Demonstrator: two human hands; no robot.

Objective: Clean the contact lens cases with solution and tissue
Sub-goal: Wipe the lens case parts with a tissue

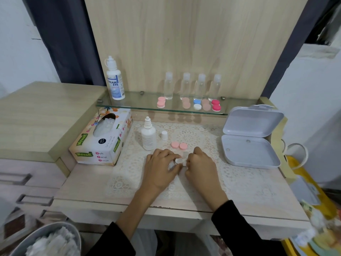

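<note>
Centre frame: our left hand (162, 169) and right hand (201, 166) sit knuckles-up, fingers curled, both pinching the small clear plastic lens case (179, 160) between them above the white lace mat (239, 182). Two round pink caps (179, 145) lie just above; the mat continues below to the desk (166, 209) front edge.

The pale wooden counter (83, 183) carries a white lace mat (239, 183). A floral cardboard tissue box (103, 145) lies just left of the mat, and an open grey plastic hinged case (249, 150) lies at its right edge.
</note>
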